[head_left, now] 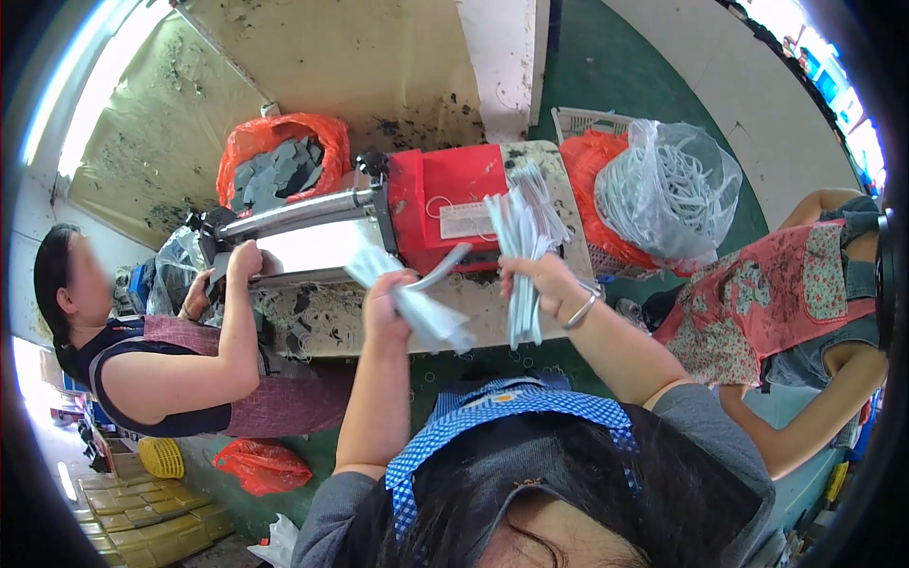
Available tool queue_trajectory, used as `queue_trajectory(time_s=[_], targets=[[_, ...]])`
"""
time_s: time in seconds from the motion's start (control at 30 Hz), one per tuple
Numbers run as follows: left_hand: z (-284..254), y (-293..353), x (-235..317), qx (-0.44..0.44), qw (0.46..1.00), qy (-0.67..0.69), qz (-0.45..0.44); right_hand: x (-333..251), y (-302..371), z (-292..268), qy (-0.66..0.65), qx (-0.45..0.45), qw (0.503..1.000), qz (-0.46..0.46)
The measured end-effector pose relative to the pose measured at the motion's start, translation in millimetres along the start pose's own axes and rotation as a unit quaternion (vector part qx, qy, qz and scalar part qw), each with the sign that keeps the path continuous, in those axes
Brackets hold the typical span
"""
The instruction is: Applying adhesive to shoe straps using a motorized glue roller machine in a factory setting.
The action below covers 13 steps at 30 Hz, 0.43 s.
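Observation:
My left hand [386, 308] is closed around a bundle of thin white strips [431, 317], raised over the near edge of the worktable. One strip sticks out of it, curving up to the right. In my right hand [544, 281] is a second, longer bundle of white strips [516, 222]; its ends fan out over the right part of the table. My fingers wrap its middle, and a bangle is on that wrist. The two bundles are apart. Behind them stands a red machine [407, 194] with metal rollers [298, 214] on its left.
At the left, a co-worker [175, 379] has both hands at the roller machine. Another person [757, 298] stands on the right. An orange bag of grey pieces [279, 175] sits behind the rollers. A clear bag of white strips [668, 189] rests on a basket right of the worktable [331, 331].

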<state>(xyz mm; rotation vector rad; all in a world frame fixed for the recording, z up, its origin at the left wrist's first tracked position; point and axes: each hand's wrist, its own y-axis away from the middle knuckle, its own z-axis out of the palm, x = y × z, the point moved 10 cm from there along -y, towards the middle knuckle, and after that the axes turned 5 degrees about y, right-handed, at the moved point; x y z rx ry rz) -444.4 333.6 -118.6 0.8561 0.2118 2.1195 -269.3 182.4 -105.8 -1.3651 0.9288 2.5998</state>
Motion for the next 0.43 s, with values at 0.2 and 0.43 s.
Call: queue_trajectory(time_s=[0.2, 0.43], targets=[[11, 36, 77, -0.016, 0.990, -0.046, 0.133, -87, -111, -14, 0.252, 0.128, 0.952, -0.120], [-21, 63, 73, 0.028, 0.987, -0.106, 0.118, -99, -132, 54, 0.687, 0.226, 0.673, -0.156]])
